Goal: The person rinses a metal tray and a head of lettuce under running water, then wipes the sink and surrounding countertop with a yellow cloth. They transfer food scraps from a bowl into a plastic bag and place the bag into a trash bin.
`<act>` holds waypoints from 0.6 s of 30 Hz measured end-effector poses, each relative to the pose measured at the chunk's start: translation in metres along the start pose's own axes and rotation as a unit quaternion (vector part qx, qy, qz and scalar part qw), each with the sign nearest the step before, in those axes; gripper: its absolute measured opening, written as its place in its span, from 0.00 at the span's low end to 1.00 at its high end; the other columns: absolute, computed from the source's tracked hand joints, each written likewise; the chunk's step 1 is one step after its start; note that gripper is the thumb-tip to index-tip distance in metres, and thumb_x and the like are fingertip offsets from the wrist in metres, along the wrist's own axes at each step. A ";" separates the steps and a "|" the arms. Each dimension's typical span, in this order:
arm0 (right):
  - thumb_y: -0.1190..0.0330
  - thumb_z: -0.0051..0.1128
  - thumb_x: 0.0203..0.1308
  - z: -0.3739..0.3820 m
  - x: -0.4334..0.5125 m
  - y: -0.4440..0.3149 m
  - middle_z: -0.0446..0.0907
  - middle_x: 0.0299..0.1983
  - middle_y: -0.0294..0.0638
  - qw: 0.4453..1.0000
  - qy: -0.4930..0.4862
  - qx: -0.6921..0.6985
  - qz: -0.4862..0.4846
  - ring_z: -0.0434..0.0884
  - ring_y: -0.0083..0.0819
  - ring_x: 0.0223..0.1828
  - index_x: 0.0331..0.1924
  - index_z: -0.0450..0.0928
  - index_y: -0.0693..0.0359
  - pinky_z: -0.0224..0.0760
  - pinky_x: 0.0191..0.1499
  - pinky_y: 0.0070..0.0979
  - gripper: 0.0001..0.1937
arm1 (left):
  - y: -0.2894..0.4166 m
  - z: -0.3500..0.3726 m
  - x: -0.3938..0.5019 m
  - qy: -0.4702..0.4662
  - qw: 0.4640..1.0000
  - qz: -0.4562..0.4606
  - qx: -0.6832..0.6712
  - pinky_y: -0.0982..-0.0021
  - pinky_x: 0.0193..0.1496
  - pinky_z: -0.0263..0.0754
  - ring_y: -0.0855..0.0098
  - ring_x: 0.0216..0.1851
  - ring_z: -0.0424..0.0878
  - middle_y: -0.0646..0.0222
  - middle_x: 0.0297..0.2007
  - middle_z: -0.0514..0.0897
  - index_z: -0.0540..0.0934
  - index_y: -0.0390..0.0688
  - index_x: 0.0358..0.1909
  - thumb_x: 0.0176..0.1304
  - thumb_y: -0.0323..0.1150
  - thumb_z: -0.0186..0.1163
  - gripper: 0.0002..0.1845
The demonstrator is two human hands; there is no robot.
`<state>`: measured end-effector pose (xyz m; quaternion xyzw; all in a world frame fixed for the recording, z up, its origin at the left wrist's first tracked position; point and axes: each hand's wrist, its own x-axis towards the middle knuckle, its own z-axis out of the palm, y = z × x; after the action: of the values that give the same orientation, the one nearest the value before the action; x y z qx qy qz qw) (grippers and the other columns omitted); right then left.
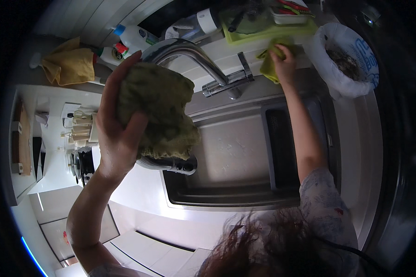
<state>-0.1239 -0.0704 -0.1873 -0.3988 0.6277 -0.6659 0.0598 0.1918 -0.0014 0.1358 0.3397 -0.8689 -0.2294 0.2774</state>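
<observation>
My left hand [115,138] is raised close to the camera and grips a bunched, dull green cloth [159,104] with ragged edges. Behind that cloth, part of the arched chrome faucet [197,55] is hidden. My right hand [285,67] reaches past the sink and holds a brighter yellow-green cloth [269,71] against the ledge, right of the faucet lever. Below both hands lies a stainless steel sink [232,152] with drops of water on its bottom. A dark strainer tray [280,145] sits in the sink's right side, under my right forearm.
A bin lined with a white plastic bag [371,69], with dark waste inside, stands right of the sink. Behind are a green tray [256,37], a white bottle with a blue cap [135,36] and a draped yellow cloth [69,65]. Pots [83,162] stand farther left.
</observation>
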 end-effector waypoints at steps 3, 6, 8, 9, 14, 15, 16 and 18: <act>0.72 0.60 0.54 0.023 -0.010 -0.006 0.81 0.40 0.47 0.988 -0.102 0.017 -0.113 0.80 0.42 0.43 0.42 0.79 0.62 0.71 0.46 0.32 0.10 | 0.002 0.001 0.001 0.003 1.000 0.002 -0.014 0.64 0.61 0.66 0.63 0.55 0.74 0.54 0.53 0.74 0.62 0.37 0.64 0.42 0.24 0.45 0.38; 0.70 0.59 0.54 0.047 -0.040 -0.002 0.80 0.41 0.49 0.940 -0.289 -0.052 -0.175 0.79 0.45 0.45 0.44 0.78 0.61 0.71 0.47 0.35 0.12 | 0.003 0.001 0.001 0.007 1.000 -0.013 0.020 0.63 0.62 0.64 0.62 0.56 0.72 0.54 0.55 0.72 0.62 0.37 0.64 0.41 0.24 0.45 0.39; 0.66 0.59 0.53 0.071 -0.050 0.003 0.77 0.49 0.49 0.877 -0.429 -0.143 -0.161 0.75 0.44 0.52 0.51 0.75 0.58 0.68 0.54 0.35 0.19 | 0.003 0.001 0.001 0.003 1.000 -0.018 0.017 0.63 0.64 0.62 0.62 0.58 0.70 0.54 0.57 0.70 0.62 0.36 0.64 0.40 0.25 0.45 0.39; 0.66 0.59 0.53 0.078 -0.047 0.007 0.77 0.50 0.49 0.868 -0.443 -0.135 -0.180 0.75 0.44 0.53 0.51 0.74 0.58 0.67 0.56 0.35 0.20 | 0.003 0.001 0.001 0.003 1.000 -0.017 0.018 0.63 0.64 0.61 0.62 0.59 0.69 0.54 0.58 0.70 0.62 0.36 0.64 0.40 0.25 0.45 0.39; 0.69 0.58 0.51 0.089 -0.035 0.018 0.77 0.50 0.48 0.851 -0.510 -0.050 -0.118 0.75 0.42 0.54 0.51 0.74 0.59 0.66 0.59 0.32 0.20 | 0.000 0.000 0.000 0.000 1.000 -0.009 0.001 0.63 0.65 0.60 0.63 0.61 0.67 0.54 0.60 0.68 0.61 0.35 0.63 0.40 0.26 0.45 0.39; 0.70 0.56 0.51 0.082 -0.036 0.019 0.79 0.47 0.47 0.866 -0.485 -0.013 -0.123 0.76 0.42 0.52 0.49 0.75 0.58 0.66 0.58 0.33 0.18 | 0.000 0.000 0.000 0.000 1.000 -0.009 0.008 0.63 0.65 0.60 0.63 0.61 0.67 0.54 0.60 0.68 0.61 0.35 0.63 0.40 0.26 0.45 0.39; 0.70 0.55 0.52 0.076 -0.037 0.020 0.79 0.45 0.46 0.849 -0.479 -0.139 -0.177 0.77 0.41 0.50 0.48 0.76 0.58 0.66 0.56 0.35 0.16 | 0.002 0.000 0.000 0.002 1.000 -0.011 0.008 0.63 0.64 0.61 0.62 0.59 0.68 0.54 0.59 0.69 0.62 0.35 0.63 0.40 0.25 0.45 0.38; 0.70 0.52 0.53 0.058 -0.041 0.021 0.80 0.40 0.45 0.756 -0.434 -0.357 -0.337 0.78 0.40 0.46 0.45 0.77 0.58 0.67 0.53 0.37 0.14 | 0.003 0.001 0.001 -0.009 1.000 -0.007 -0.006 0.64 0.64 0.61 0.63 0.58 0.69 0.55 0.57 0.71 0.62 0.36 0.63 0.41 0.25 0.45 0.38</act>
<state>-0.0698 -0.0969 -0.2308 -0.8232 0.5515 -0.1261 -0.0484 0.1888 0.0005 0.1371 0.3417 -0.8677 -0.2399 0.2698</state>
